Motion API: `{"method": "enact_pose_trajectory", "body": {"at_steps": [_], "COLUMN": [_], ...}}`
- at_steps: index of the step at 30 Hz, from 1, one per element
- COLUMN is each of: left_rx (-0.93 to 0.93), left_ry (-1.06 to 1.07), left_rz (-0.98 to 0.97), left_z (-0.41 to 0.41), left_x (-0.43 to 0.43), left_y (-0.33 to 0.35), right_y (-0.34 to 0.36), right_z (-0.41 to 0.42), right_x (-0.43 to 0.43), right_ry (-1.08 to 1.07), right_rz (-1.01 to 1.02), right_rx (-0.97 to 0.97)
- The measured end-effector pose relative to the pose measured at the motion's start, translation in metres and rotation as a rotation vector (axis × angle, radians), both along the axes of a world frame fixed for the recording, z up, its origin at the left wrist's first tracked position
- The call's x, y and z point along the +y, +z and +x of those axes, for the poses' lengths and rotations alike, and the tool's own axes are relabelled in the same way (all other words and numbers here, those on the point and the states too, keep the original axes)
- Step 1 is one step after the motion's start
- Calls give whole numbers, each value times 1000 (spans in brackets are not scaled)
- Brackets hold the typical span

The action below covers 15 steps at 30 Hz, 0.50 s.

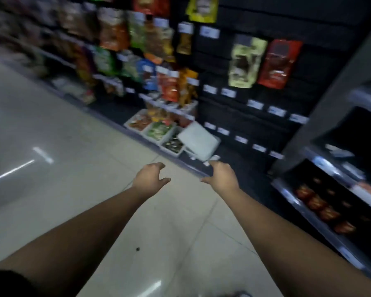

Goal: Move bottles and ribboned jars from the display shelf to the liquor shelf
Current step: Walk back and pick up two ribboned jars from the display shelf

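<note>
My left hand (150,176) and my right hand (221,177) are stretched out side by side over the tiled floor, fingers spread and curled, with nothing in either. A low shelf (321,224) at the right holds a row of dark reddish jars (321,207); the blur hides whether they carry ribbons. No bottle shows clearly. The whole view is smeared by motion.
A dark wall rack (255,108) with hanging snack bags and white price tags runs from upper left to centre right. White bins of packets (156,130) and a tilted white lid (198,140) sit at its foot. Pale floor tiles (73,168) fill the left.
</note>
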<state>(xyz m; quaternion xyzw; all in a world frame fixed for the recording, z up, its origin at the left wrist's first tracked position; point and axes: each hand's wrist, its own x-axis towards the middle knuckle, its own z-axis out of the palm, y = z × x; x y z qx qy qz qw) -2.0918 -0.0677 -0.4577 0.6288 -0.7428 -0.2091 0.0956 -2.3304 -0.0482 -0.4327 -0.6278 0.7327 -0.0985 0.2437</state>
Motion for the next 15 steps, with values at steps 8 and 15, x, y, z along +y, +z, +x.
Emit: {"method": "enact_pose_trajectory", "body": {"at_steps": [8,15], "left_rx": [12,33], "left_ry": [529,927], "left_rz": [37,41], "left_z": [319,511], "left_x": [110,201], "left_y": [1,-3], "right_y": [8,5], "right_z": [320,577], "right_x": [-3,15], "right_ry": [440,841], "right_rz": [-3,12], "right_rx": [-8,-37]}}
